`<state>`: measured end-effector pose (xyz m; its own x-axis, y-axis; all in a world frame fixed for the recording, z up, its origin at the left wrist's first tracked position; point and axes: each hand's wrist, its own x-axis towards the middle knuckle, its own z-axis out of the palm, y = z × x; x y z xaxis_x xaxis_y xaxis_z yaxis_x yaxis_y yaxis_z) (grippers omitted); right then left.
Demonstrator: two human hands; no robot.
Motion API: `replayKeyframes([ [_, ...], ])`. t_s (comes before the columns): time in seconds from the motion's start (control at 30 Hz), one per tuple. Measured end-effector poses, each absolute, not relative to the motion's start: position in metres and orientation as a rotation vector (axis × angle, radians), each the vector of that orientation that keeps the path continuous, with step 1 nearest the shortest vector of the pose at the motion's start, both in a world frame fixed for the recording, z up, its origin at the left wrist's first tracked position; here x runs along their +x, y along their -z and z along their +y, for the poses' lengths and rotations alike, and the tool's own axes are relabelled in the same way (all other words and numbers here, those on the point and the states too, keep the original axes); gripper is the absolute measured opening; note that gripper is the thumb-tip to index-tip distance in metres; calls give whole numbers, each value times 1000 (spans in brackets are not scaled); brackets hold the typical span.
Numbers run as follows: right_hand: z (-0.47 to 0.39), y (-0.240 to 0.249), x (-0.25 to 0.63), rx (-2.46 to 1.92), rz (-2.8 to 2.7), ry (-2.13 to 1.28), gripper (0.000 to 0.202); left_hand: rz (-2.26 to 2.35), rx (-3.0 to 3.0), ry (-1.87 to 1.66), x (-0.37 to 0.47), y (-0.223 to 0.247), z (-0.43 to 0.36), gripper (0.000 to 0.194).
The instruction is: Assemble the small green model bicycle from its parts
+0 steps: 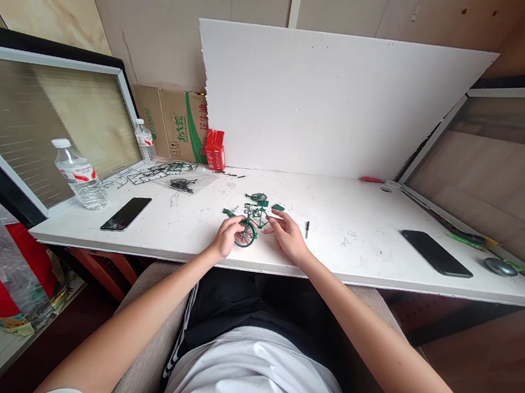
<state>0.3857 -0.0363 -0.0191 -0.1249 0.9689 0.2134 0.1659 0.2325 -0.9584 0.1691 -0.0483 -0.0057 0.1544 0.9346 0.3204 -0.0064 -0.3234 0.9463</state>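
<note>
A small green model bicycle front wheel with fork (245, 235) stands at the front of the white table. My left hand (229, 236) is closed on it from the left, thumb and fingers near the top of the wheel. Just behind lies a green bicycle frame (258, 212). My right hand (287, 234) is beside the frame's right end, fingers bent and apart; whether a fingertip touches it cannot be made out. Farther back lie a second wheel part (257, 196) and a flat green piece (278, 207). A small green part (228, 213) rests left of the wheel.
A small black screwdriver (307, 229) lies right of my right hand. Phones (126, 213) (436, 253) lie at both sides, with a mouse (500, 267) far right. Water bottles (83, 178), dark parts frames (160, 172), a plastic bag (190, 182) and a carton (173, 125) stand left.
</note>
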Motion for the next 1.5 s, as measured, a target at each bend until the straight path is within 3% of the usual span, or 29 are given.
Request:
replayKeyframes([
  [0.17,-32,24,386,-1046,-1534,-997,41,857,1523,-1252,169,6,-50,33],
  [0.8,-24,35,391,-1049,-1451,-952,50,1072,1586,-1369,173,24,-40,41],
  [1.13,-32,26,387,-1115,-1453,-966,32,1060,1577,-1485,174,17,-45,34],
  [1.5,-33,28,390,-1190,-1532,-781,31,1030,1465,-1610,173,23,-42,32],
])
